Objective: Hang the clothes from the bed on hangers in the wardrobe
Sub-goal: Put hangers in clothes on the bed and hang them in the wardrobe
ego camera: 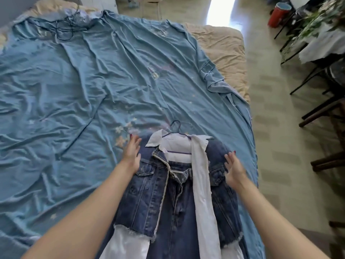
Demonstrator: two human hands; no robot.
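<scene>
A denim vest [143,195] lies flat at the near edge of the bed, over a white collared shirt [175,144] and blue jeans [179,217]. A thin purple hanger [177,128] sits inside the collar, its hook pointing away from me. A white strip of the shirt [201,180] runs down the front. My left hand [131,152] rests flat by the vest's left shoulder, fingers apart. My right hand [234,170] hovers flat at the right shoulder, fingers spread, holding nothing.
A wrinkled blue sheet [89,86] covers the bed, with a beige mattress corner [224,47] at the far right. Dark wire hangers [63,28] lie at the far left. Dark chair legs [321,113], a plant and a red container [278,14] stand on the floor to the right.
</scene>
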